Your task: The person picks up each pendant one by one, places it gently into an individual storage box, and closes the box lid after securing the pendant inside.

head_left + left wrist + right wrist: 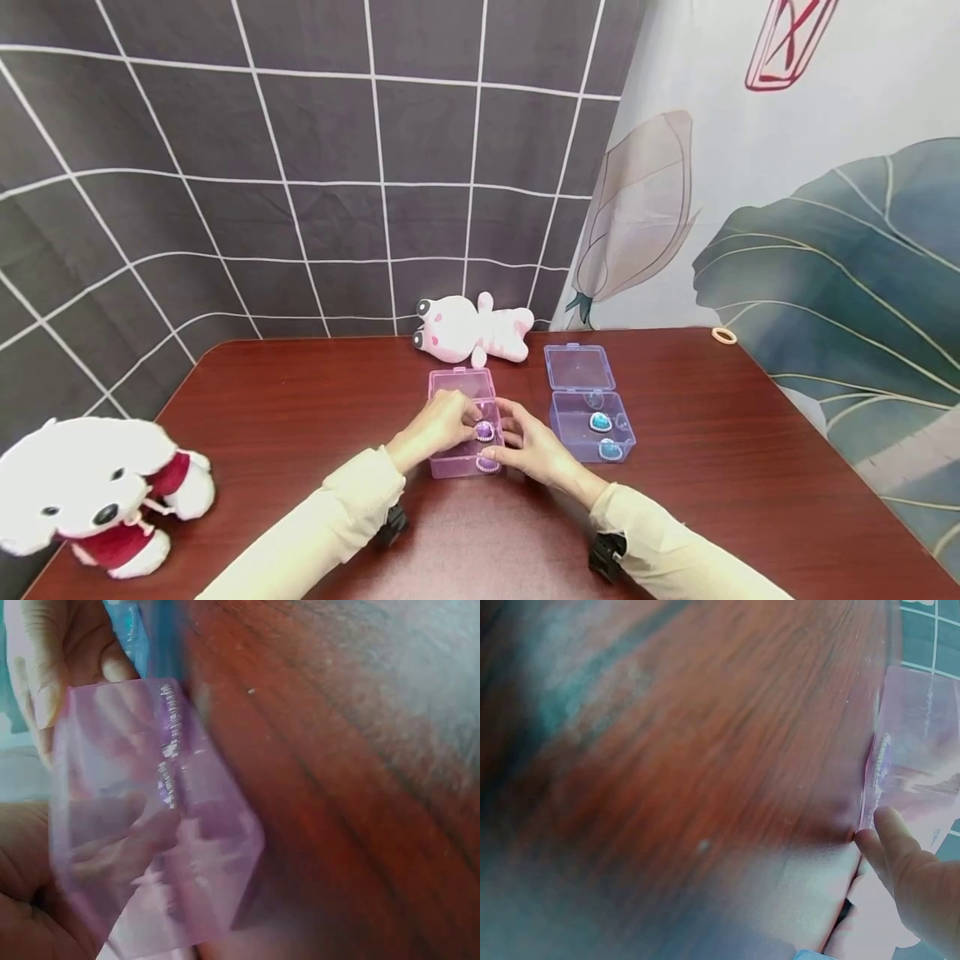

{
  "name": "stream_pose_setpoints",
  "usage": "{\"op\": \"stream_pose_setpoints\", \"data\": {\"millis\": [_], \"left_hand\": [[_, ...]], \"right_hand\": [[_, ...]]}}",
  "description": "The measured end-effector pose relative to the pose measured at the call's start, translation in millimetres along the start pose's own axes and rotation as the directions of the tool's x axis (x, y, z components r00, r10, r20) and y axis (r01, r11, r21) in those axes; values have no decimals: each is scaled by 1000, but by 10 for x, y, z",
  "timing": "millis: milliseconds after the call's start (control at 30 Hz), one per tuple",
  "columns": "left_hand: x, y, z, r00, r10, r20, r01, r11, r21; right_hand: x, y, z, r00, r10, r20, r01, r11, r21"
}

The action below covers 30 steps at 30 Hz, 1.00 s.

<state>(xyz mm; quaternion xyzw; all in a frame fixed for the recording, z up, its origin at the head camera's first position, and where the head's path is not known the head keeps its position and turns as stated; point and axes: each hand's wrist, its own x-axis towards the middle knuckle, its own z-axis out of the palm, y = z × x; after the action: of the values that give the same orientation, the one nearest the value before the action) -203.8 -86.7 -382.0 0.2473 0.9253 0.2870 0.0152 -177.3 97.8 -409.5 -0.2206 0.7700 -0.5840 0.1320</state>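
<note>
A clear pink plastic box (454,467) stands on the table with its hinged lid (462,384) raised at the back. My left hand (441,421) reaches into it, its fingertips pinching a purple gem (484,431) with a white beaded rim. Nearer the front right corner of the box lies a second purple gem (487,462). My right hand (543,450) holds the box's right side, thumb over the rim and fingers along the outer wall. Through the pink wall (217,847), the left wrist view shows the left fingers inside, blurred.
To the right stands an open clear blue box (570,433) holding two blue gems (600,422) with beaded rims. Behind the boxes lies a pink plush toy (472,329). A white plush dog (90,492) sits at the left, and a small ring (723,336) lies far right.
</note>
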Motion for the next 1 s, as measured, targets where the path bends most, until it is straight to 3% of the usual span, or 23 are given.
{"op": "stream_pose_setpoints", "data": {"millis": [67,133,167,233,300,333,467,500,567,633,767,867,1000], "left_hand": [[-14,-39,-91,999,-54,0,54,997,-62],[-21,-118,-199,990,-134,-44,126,980,-151],[-23,-167,-252,979,-190,-80,171,965,-200],[-19,-285,-317,940,-301,-157,250,926,-282],[-22,-407,-324,903,-393,-175,302,869,-392],[-30,-461,-310,890,-428,-155,326,837,-439],[-70,-608,-196,850,-527,5,414,661,-626],[-77,-623,-171,843,-538,18,417,631,-654],[-74,-638,-139,832,-555,1,399,596,-697],[-64,-625,-135,833,-552,-48,345,585,-734],[-109,-542,-186,857,-496,-140,230,612,-757],[-234,-451,-213,873,-448,-195,164,645,-746],[-450,-335,-165,882,-425,-205,137,647,-750]], "right_hand": [[-4,-4,2,1000,1,6,-1,1000,9],[-5,-6,-5,1000,-1,14,1,1000,12],[-6,-8,-12,1000,-4,13,4,1000,7],[-10,-8,-27,1000,-10,-1,10,1000,-11],[-18,-2,-33,1000,-6,-16,6,1000,-18],[-24,2,-29,1000,-3,-24,2,1000,-23],[-39,18,22,999,1,-33,-2,999,-33],[-40,20,39,999,-5,-37,4,999,-41],[-37,21,65,998,-25,-50,22,998,-58],[-36,18,78,996,-43,-75,37,997,-75],[-30,11,80,993,-56,-103,47,995,-87],[-21,2,74,993,-62,-96,54,994,-92],[-14,-16,54,994,-67,-86,61,995,-75]]}}
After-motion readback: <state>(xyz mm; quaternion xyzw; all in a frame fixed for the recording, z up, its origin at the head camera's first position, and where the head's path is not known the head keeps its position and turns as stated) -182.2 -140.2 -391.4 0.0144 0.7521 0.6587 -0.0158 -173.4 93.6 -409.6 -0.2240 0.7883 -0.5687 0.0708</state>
